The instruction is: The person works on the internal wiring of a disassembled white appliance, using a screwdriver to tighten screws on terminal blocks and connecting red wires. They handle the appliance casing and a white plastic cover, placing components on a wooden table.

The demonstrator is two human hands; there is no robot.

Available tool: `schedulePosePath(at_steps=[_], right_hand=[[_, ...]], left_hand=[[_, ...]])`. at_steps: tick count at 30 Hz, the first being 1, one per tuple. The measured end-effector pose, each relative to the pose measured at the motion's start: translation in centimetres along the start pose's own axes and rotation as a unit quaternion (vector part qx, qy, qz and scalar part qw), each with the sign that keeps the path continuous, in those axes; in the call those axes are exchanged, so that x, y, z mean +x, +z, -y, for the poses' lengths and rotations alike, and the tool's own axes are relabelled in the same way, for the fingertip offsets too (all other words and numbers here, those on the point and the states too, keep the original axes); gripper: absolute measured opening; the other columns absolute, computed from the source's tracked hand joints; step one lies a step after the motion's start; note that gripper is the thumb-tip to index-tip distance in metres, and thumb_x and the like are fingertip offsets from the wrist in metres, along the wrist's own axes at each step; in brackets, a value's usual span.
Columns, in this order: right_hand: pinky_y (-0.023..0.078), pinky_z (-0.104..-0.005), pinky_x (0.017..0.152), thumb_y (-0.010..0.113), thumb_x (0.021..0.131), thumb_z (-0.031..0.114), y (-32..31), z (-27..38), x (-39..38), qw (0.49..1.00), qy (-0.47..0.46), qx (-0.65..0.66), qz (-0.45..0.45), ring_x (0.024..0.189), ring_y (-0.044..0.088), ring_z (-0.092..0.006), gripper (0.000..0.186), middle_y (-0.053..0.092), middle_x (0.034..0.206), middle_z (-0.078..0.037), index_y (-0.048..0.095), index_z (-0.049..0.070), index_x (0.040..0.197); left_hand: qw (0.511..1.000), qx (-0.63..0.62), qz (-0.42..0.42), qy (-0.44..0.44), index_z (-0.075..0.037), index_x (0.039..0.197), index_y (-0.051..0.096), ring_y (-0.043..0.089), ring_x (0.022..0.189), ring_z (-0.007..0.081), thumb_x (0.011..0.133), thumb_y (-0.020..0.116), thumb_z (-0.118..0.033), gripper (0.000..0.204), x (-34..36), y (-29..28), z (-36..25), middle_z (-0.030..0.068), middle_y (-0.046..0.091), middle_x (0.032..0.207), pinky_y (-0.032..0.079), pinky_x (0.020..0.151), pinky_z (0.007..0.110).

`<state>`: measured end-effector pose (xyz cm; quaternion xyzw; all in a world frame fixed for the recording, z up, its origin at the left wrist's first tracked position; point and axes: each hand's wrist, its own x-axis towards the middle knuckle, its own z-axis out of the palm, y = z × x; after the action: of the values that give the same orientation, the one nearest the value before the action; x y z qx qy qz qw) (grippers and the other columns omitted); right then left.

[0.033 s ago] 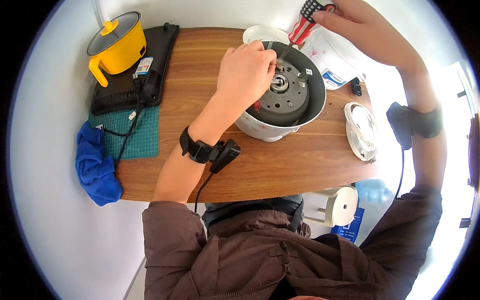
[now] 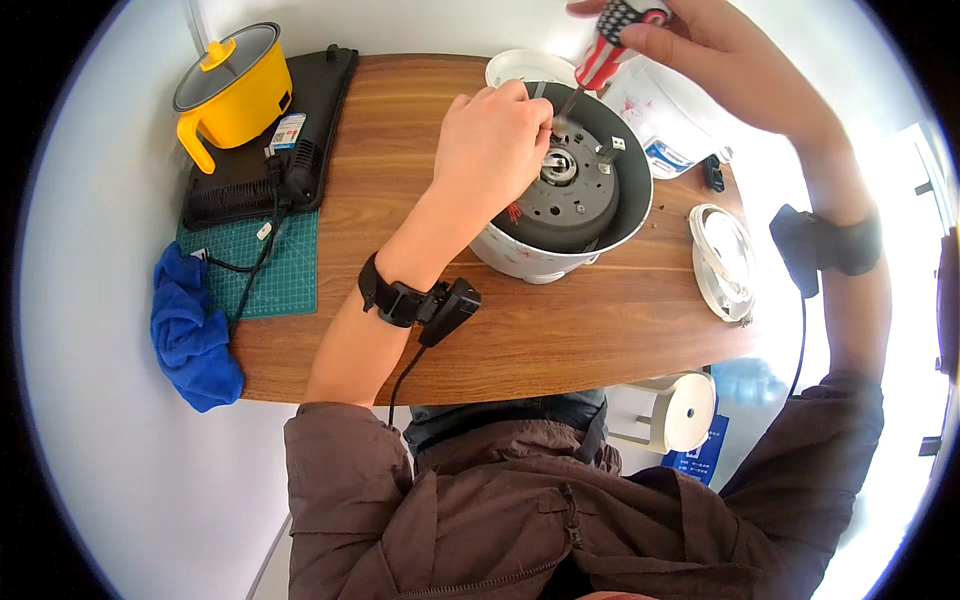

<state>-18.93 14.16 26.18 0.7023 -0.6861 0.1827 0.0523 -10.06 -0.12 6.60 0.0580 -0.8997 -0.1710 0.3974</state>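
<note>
A white rice cooker body (image 2: 545, 262) lies upturned on the wooden table (image 2: 400, 120), its dark round base plate (image 2: 575, 205) facing me. My left hand (image 2: 490, 140) reaches over the cooker's rim, fingers curled down onto the plate beside its metal centre, bracing the cooker. My right hand (image 2: 720, 60) is raised behind the cooker and grips a screwdriver (image 2: 605, 50) with a red, white and black handle. The thin shaft slants down to the plate, its tip right by my left fingertips. Both wrists wear black strapped devices.
At the table's far left stand a yellow lidded pot (image 2: 235, 85) and a black appliance (image 2: 300, 130), with a green cutting mat (image 2: 285, 270) and blue cloth (image 2: 190, 330) nearer me. A white lid (image 2: 725, 260) lies right of the cooker, and a white container (image 2: 670, 125) stands behind.
</note>
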Motion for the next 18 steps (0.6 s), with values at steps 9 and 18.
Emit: schedulePosePath(at_steps=[9, 18], right_hand=[[0.055, -0.0319, 0.089, 0.063, 0.099, 0.003, 2.3, -0.2, 0.3, 0.990, 0.043, 0.002, -0.134, 0.096, 0.066, -0.0174, 0.031, 0.067, 0.101, -0.005, 0.055, 0.003, 0.129], [0.050, -0.0275, 0.074, 0.067, 0.099, 0.006, 2.9, -1.7, -1.3, 0.977, 0.123, 0.050, -0.170, 0.085, 0.064, -0.0112, 0.035, 0.067, 0.099, -0.004, 0.053, 0.006, 0.131]], left_hand=[[1.000, 0.002, 0.013, -0.010, -0.009, 0.085, 0.074, 0.067, 0.084, 0.0292, 0.087, 0.071, -0.016, 0.008, -0.1, 0.0, -0.1, 0.0062, 0.066, 0.085, 0.051, 0.075, 0.043], [1.000, 0.001, 0.003, -0.004, -0.009, 0.085, 0.073, 0.067, 0.080, 0.0299, 0.087, 0.072, -0.016, 0.008, 0.0, -0.1, -0.3, 0.0067, 0.065, 0.085, 0.052, 0.072, 0.044]])
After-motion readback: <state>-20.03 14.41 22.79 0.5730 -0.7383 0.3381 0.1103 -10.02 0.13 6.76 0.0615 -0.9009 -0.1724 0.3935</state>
